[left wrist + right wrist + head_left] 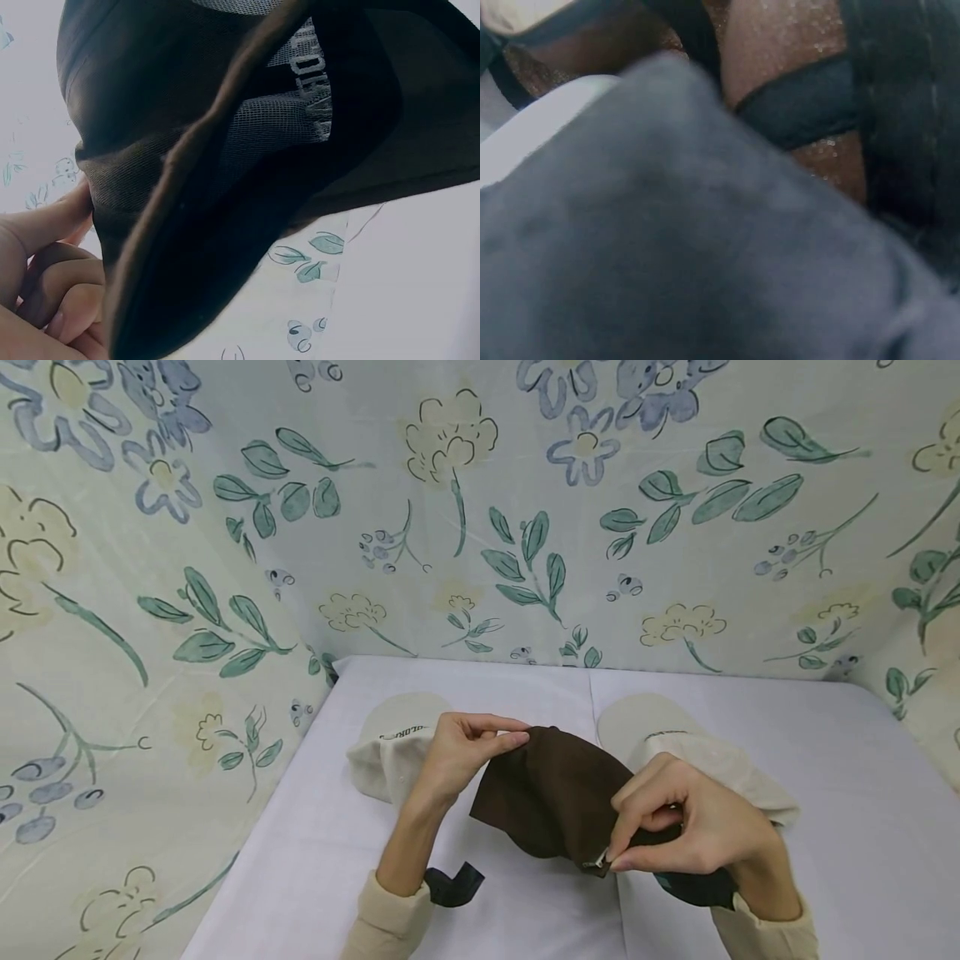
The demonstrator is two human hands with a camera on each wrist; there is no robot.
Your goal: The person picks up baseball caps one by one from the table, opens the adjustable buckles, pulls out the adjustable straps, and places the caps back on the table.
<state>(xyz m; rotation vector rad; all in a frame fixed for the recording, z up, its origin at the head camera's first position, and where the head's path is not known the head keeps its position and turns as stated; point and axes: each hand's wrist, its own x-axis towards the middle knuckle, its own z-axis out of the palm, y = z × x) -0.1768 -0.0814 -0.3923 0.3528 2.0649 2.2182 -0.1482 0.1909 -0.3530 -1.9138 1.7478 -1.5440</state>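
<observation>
A dark brown cap [551, 793] is held just above the white table [862, 827], between two cream caps. My left hand [457, 752] pinches its far edge between thumb and fingers. My right hand [690, 827] pinches the near edge, where a small metal buckle [597, 861] shows. The left wrist view looks into the brown cap [247, 157], with mesh lining and lettering inside, and my left hand's fingers [52, 277] at the lower left. The right wrist view is blurred, filled by dark fabric [705, 247].
A cream cap [393, 739] lies at the left and another cream cap [675, 743] at the right, partly behind my hands. A dark strap [453, 885] lies by my left sleeve. Floral cloth [480, 510] walls the table at the back and sides.
</observation>
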